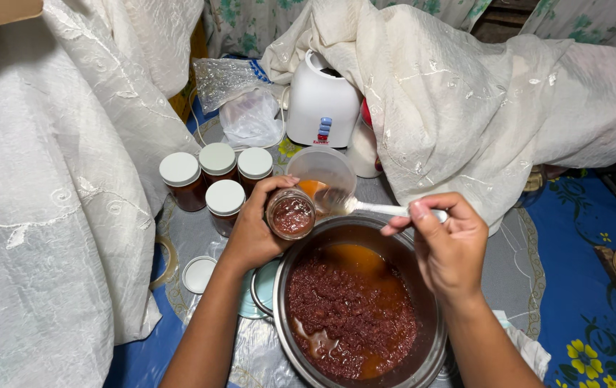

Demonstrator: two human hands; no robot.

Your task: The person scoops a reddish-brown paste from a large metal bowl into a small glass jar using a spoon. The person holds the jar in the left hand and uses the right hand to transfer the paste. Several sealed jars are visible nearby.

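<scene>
Holding: your left hand (250, 230) is clenched round a small open glass jar (291, 214), kept raised over the rim of the large metal pot (283, 287).
Right hand: your right hand (448, 248) grasps the white handle of a spoon (365, 207), whose bowl sits level with the jar mouth, just beside it.
Jar position: between the pot and a clear plastic tub (321, 171), tilted slightly toward you.
Jar condition: filled nearly to the brim with dark red, coarse paste; glass wet-looking, no lid on it.
Pot contents: the same red paste lies in the middle, with orange oil pooled round it.
Risk, overflow: in my judgement the jar is close to full, so another spoonful could run over the lip and onto your fingers.
Risk, drip: oil may fall from the spoon onto the grey mat (516, 266), since the spoon bowl sits beyond the pot rim.
Risk, grip: an oily glass wall could slip in a one-handed hold, and the tilt adds to that.
Surroundings: four closed jars with white lids (215, 178) stand together to the left; a loose white lid (198, 274) lies near your left forearm; a white appliance (322, 104) stands behind the tub, half under pale cloth (466, 93).
</scene>
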